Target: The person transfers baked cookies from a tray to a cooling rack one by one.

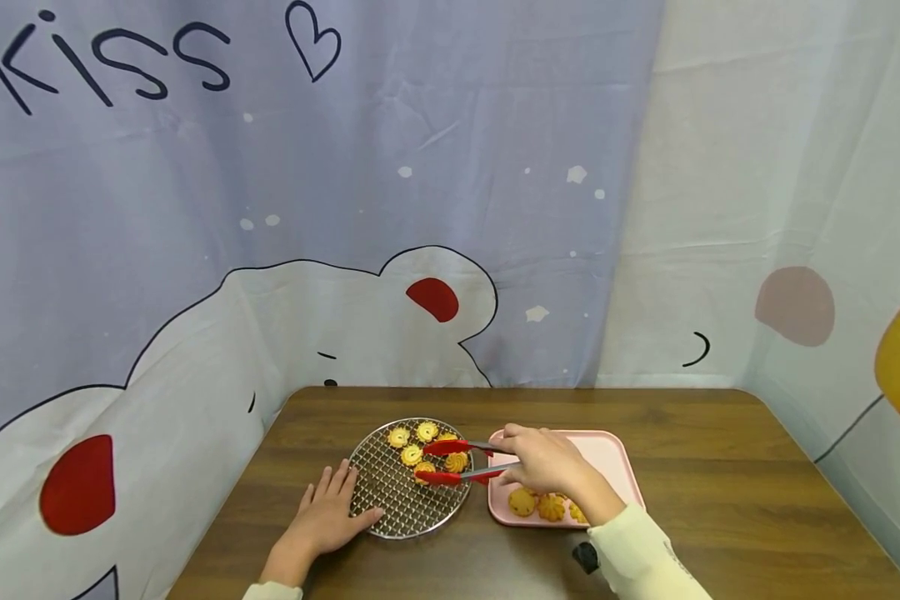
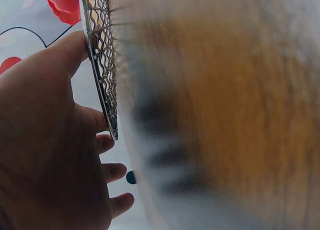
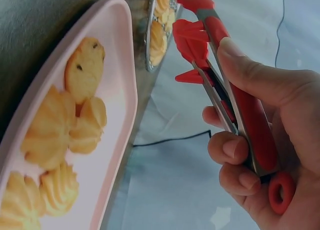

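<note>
My right hand (image 1: 543, 460) grips a pair of red-tipped metal tongs (image 1: 480, 477), its fingers curled round the handles in the right wrist view. The tongs' two red tips stand apart over the round wire rack (image 1: 390, 492). Several yellow piped cookies (image 1: 412, 455) lie on the far half of the rack; some are partly hidden by the tongs. My left hand (image 1: 326, 510) rests at the rack's left edge with its fingers spread. In the left wrist view, its thumb and a finger touch the rim. Beneath my right forearm is a pink tray (image 1: 607, 454).
Several golden cookies (image 3: 52, 130) lie in the near part of the tray, one dotted with dark bits. Both rack and tray stand on a brown wooden table (image 1: 727, 483). A printed curtain (image 1: 450, 167) hangs behind it. A small black object (image 1: 586, 557) is by my right sleeve.
</note>
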The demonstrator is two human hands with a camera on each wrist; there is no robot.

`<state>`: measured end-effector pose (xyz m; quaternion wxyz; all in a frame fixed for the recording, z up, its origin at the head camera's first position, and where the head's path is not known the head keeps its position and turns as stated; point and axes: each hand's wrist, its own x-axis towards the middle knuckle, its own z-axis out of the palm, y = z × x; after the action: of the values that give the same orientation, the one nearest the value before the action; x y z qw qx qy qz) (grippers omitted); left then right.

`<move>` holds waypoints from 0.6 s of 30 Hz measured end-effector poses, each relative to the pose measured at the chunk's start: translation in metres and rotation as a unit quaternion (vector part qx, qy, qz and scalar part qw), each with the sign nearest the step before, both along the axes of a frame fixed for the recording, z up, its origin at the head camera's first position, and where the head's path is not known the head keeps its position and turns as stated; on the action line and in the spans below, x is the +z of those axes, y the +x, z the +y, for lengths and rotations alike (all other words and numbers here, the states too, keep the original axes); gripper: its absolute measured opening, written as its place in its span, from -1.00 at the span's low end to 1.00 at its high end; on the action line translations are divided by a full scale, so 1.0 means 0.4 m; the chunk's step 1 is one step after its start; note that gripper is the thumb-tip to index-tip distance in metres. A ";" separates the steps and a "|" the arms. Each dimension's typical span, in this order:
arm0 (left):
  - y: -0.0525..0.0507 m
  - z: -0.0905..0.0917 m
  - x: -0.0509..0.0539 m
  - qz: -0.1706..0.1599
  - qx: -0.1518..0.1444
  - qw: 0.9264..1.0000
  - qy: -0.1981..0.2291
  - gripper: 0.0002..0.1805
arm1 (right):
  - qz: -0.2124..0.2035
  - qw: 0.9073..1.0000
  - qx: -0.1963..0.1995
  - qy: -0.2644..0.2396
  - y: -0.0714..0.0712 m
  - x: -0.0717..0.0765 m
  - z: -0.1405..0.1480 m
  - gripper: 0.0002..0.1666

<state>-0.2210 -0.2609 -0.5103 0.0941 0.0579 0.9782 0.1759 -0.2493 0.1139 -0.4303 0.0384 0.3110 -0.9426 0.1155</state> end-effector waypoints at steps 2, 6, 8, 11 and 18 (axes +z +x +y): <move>0.002 -0.001 -0.002 0.002 0.000 1.000 -0.001 0.10 | -0.001 1.000 -0.004 -0.003 0.002 0.007 0.011 -0.39; 0.000 -0.001 -0.004 0.008 -0.001 1.000 -0.004 0.11 | 0.006 1.000 -0.002 -0.013 0.006 0.021 0.044 -0.31; 0.000 -0.001 -0.002 0.008 -0.002 1.000 -0.005 0.11 | 0.009 1.000 -0.001 -0.016 0.007 0.026 0.063 -0.29; 0.000 0.000 0.001 0.007 -0.003 1.000 -0.006 0.10 | 0.005 1.000 -0.009 -0.020 0.011 0.033 0.091 -0.31; 0.003 0.003 0.003 0.005 -0.002 1.000 -0.003 0.10 | 0.012 0.999 -0.027 -0.027 0.025 0.041 0.154 -0.35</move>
<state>-0.2197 -0.2596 -0.5091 0.0897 0.0605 0.9790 0.1729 -0.2393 0.1756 -0.4140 0.0608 0.2856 -0.9467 0.1360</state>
